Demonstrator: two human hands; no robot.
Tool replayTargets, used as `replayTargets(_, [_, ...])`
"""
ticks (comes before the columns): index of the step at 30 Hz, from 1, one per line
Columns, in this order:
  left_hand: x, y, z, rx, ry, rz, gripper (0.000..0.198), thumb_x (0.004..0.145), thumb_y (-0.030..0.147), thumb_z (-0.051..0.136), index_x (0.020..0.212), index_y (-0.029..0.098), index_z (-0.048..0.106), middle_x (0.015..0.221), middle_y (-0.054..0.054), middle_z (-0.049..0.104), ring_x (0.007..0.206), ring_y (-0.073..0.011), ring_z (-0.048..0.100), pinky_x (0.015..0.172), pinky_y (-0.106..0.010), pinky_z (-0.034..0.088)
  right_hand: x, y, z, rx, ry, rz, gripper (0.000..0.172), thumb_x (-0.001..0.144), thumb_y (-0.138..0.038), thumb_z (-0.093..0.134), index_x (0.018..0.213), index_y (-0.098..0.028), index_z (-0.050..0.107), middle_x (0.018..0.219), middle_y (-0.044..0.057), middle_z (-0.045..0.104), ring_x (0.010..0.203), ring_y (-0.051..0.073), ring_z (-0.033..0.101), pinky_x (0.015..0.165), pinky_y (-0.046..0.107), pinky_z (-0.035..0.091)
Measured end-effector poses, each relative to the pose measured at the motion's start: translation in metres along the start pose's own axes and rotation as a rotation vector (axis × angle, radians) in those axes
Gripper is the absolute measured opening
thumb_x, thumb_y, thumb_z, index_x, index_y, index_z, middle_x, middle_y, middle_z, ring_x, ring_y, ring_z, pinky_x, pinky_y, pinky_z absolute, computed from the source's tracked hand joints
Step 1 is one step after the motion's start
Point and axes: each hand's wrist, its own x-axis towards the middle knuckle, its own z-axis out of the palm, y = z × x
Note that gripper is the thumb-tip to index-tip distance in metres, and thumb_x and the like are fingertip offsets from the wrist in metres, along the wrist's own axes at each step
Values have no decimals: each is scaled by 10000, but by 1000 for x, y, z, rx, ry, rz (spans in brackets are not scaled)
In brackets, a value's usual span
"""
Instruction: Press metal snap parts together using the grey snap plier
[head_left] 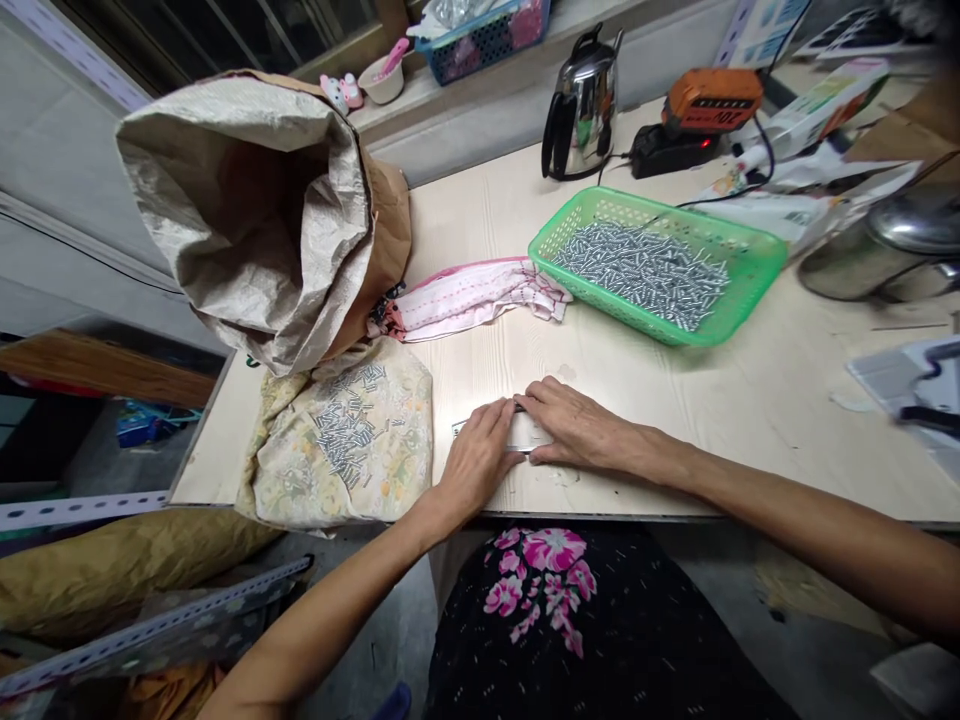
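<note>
My left hand (474, 462) and my right hand (574, 425) lie side by side near the table's front edge, both pressed flat on a small pale plate (525, 433) that is mostly hidden under them. The fingers of both hands are stretched out over it. To the left, a floral cloth (337, 480) carries a loose pile of small metal pins (346, 425). A green plastic basket (754, 262) further back on the right holds many more of the same pins.
A large open brown paper sack (255, 210) stands at the back left. A pink-and-white cloth (472, 297) lies mid-table. A steel kettle (581, 105), an orange battery charger (697, 115), boxes and a metal pot (885, 245) crowd the back right.
</note>
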Motion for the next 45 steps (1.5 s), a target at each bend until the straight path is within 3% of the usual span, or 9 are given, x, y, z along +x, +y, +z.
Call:
replayTargets(4, [20, -8, 0, 51, -108, 39, 669, 866, 321, 630, 1423, 172, 291, 1281, -147, 508, 1152, -295, 492, 951, -476, 461, -8, 2, -4, -55, 6, 43, 566, 692, -400, 805, 1121, -161, 524, 1053, 120, 557, 962, 285, 508, 795, 418, 445])
replayTargets(13, [28, 0, -3, 46, -192, 84, 241, 923, 346, 550, 1056, 148, 580, 1006, -95, 589, 963, -245, 517, 828, -388, 472, -21, -14, 10, -157, 23, 53, 50, 897, -183, 582, 920, -149, 555, 909, 86, 563, 857, 223, 492, 724, 341, 391])
replayTargets(19, [21, 3, 7, 98, -161, 40, 272, 970, 339, 445, 886, 143, 613, 872, -83, 604, 882, -230, 547, 781, -373, 491, -18, -13, 20, -194, 46, -2, 187, 947, -126, 458, 792, -191, 542, 794, 43, 558, 770, 197, 474, 681, 332, 353])
replayTargets(22, [14, 7, 13, 87, -51, 3, 283, 954, 340, 484, 1100, 121, 589, 1061, -137, 623, 1038, -266, 559, 872, -422, 504, -15, -7, 12, -206, 56, 45, 84, 898, -240, 594, 944, -170, 581, 912, 83, 595, 856, 233, 496, 708, 347, 380])
replayTargets(26, [-6, 20, 28, 72, 170, -9, 418, 956, 262, 486, 1351, 134, 436, 1423, -197, 450, 1330, -306, 418, 1052, -493, 434, -12, 9, -4, -144, -4, 56, 641, 754, -514, 733, 1217, -122, 527, 1094, 146, 582, 968, 290, 501, 756, 372, 399])
replayTargets(31, [-23, 32, 46, 48, 234, 25, 303, 956, 276, 495, 1219, 141, 559, 1319, -159, 576, 1281, -281, 503, 1090, -493, 421, 4, 30, -4, -216, 33, 75, 163, 947, -268, 518, 1002, -165, 632, 963, 91, 621, 901, 225, 515, 767, 337, 340])
replayTargets(37, [-30, 37, 43, -5, 260, 48, 316, 968, 294, 469, 1230, 136, 550, 1281, -149, 599, 1260, -257, 522, 1086, -476, 429, 28, 40, -3, -349, 125, 84, 146, 945, -241, 524, 902, -184, 652, 902, 70, 648, 889, 228, 503, 786, 361, 281])
replayTargets(41, [-44, 30, 18, 74, 320, -202, 278, 957, 333, 486, 1101, 139, 624, 1154, -157, 617, 1108, -254, 577, 925, -402, 516, 7, 20, -4, -282, 179, 97, 176, 955, -277, 507, 1021, -170, 630, 982, 97, 629, 916, 234, 507, 778, 351, 303])
replayTargets(45, [-46, 4, -11, 196, 40, -542, 290, 870, 430, 602, 792, 159, 670, 876, -99, 644, 928, -258, 596, 785, -353, 488, -15, -8, 8, -70, 116, 18, 206, 956, -356, 511, 1029, -187, 604, 950, 78, 622, 896, 220, 527, 766, 341, 333])
